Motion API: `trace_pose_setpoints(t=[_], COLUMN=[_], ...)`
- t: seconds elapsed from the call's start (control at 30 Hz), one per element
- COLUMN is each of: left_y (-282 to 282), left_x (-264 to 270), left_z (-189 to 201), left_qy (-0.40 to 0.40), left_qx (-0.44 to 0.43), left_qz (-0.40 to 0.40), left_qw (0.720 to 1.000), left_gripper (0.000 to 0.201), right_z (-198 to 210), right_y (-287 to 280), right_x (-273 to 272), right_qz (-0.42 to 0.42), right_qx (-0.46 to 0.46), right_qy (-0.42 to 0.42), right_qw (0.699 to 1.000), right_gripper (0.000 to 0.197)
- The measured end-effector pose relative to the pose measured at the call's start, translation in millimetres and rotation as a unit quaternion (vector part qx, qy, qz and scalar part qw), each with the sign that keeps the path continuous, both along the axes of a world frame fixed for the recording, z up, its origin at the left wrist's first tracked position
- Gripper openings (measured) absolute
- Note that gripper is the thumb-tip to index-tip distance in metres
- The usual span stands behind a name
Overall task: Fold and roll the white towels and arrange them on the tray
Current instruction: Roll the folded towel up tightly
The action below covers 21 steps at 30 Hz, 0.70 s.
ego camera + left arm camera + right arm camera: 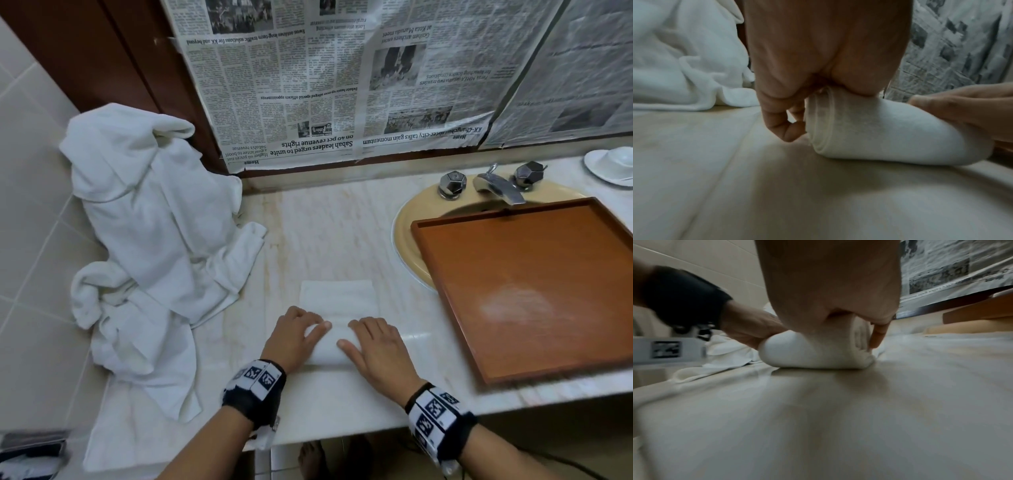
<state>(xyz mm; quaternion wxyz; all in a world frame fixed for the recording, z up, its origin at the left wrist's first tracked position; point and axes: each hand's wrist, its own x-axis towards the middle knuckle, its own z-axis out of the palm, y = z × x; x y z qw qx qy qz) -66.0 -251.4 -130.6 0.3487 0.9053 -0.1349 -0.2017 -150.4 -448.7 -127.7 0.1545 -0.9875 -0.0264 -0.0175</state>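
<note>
Both my left hand (297,337) and right hand (375,346) press flat-fingered on the towel (337,301), keeping its roll tight; tray (534,291) waits at three o'clock

From the head we look steeply down on the table (342,219), the far wall ahead. Each wrist view sits low, almost on the table, close behind its own hand, facing far. Both wrist views share the rolled towel (879,129) (818,352) with the head view.
</note>
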Motion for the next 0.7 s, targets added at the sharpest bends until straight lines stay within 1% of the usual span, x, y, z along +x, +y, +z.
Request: trace_pose_setpoints(t=[0.07,0.13,0.17,0.23,0.27,0.3,0.33,0.37,0.4,0.43,0.53,0.57,0.63,0.67,0.7], left_y=[1.7,6.0,7.8,9.5,9.6,9.3,8.3,7.1,5.6,4.4,-0.9,-2.5,-2.7,-1.4,0.9], left_x=[-12.5,-27.3,-33.6,-36.5,-33.2,-26.9,-19.7,-11.4,-2.9,4.3,18.6,19.5,14.6,9.1,3.0], left_z=[2.6,1.8,1.6,-0.1,-0.5,-0.3,0.4,2.3,4.8,8.0,12.9,12.3,6.6,4.2,1.9], left_qy=[-0.048,-0.096,-0.107,-0.090,-0.071,-0.056,-0.046,-0.039,-0.032,-0.018,0.017,0.018,-0.002,-0.014,-0.026], left_qx=[0.009,0.009,0.009,-0.002,-0.008,-0.010,-0.010,-0.011,-0.016,-0.023,-0.032,-0.030,-0.030,-0.038,-0.049], left_qz=[-0.013,-0.024,-0.026,-0.019,-0.017,-0.018,-0.022,-0.026,-0.030,-0.032,-0.020,-0.007,0.021,0.029,0.030], left_qw=[0.999,0.995,0.994,0.996,0.997,0.998,0.999,0.999,0.999,0.999,0.999,0.999,0.999,0.999,0.998], left_gripper=[0.058,0.065,0.066,0.068,0.071,0.074,0.078,0.080,0.077,0.070,0.039,0.034,0.038,0.042,0.047], right_z=[3.7,7.1,9.7,14.0,16.7,16.8,15.2,14.0,10.9,7.2,1.5,-1.1,1.5,4.8,5.7], right_y=[-5.1,-9.0,-9.7,-8.6,-7.0,-4.7,-1.8,1.7,5.2,8.8,11.4,9.4,3.3,1.2,0.0], right_x=[14.4,27.3,32.2,36.3,35.7,32.8,25.7,16.8,8.8,2.4,0.8,5.8,20.2,28.1,35.1], right_qz=[0.009,0.007,0.000,-0.010,-0.009,-0.008,-0.009,-0.014,-0.020,-0.026,-0.039,-0.046,-0.054,-0.049,-0.038], right_qx=[0.007,0.038,0.053,0.072,0.047,0.005,-0.034,-0.054,-0.059,-0.053,-0.037,-0.034,-0.029,-0.025,-0.035], right_qy=[0.028,0.088,0.107,0.130,0.130,0.103,0.059,0.015,-0.025,-0.050,-0.068,-0.064,-0.032,-0.005,0.006], right_qw=[1.000,0.995,0.993,0.989,0.990,0.995,0.998,0.998,0.998,0.997,0.996,0.996,0.998,0.998,0.999], right_gripper=[0.073,0.079,0.079,0.078,0.073,0.063,0.052,0.042,0.036,0.036,0.042,0.041,0.037,0.034,0.029])
